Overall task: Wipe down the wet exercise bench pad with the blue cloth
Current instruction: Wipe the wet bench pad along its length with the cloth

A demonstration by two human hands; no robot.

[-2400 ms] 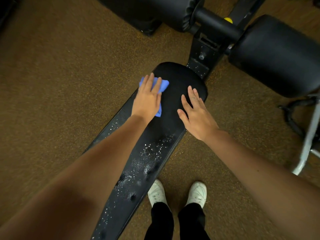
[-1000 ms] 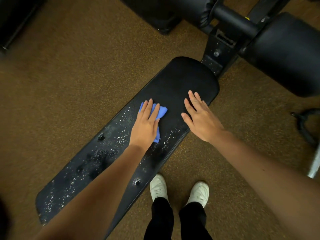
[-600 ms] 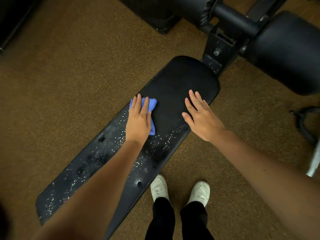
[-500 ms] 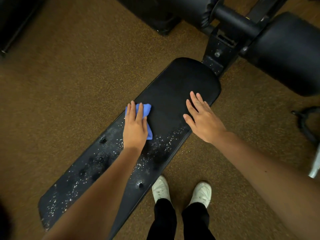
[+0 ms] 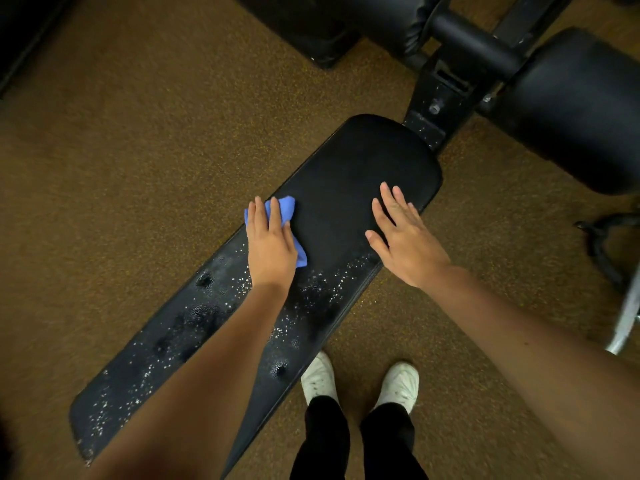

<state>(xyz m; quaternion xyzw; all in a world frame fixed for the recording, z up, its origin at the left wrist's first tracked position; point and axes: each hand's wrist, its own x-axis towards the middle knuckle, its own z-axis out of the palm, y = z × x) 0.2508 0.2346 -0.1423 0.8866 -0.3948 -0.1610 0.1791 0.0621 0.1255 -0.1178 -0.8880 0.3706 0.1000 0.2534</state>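
Note:
A long black bench pad (image 5: 349,168) runs from lower left to upper right. Its far end looks dry; water droplets speckle the middle and near end. My left hand (image 5: 272,245) lies flat with straight fingers on a folded blue cloth (image 5: 285,206), pressing it onto the pad near its left edge. My right hand (image 5: 403,237) rests flat on the pad's right side, fingers spread, holding nothing.
Black roller pads (image 5: 581,109) and the bench's metal frame (image 5: 446,95) stand beyond the pad's far end. Brown speckled floor (image 5: 138,150) surrounds it. My white shoes (image 5: 318,379) stand by the pad's right edge. A metal leg (image 5: 627,323) and black cable sit at the right.
Over the last seconds my left hand slid the cloth from the pad's far end back toward the middle and across to its left edge. My right hand stayed put.

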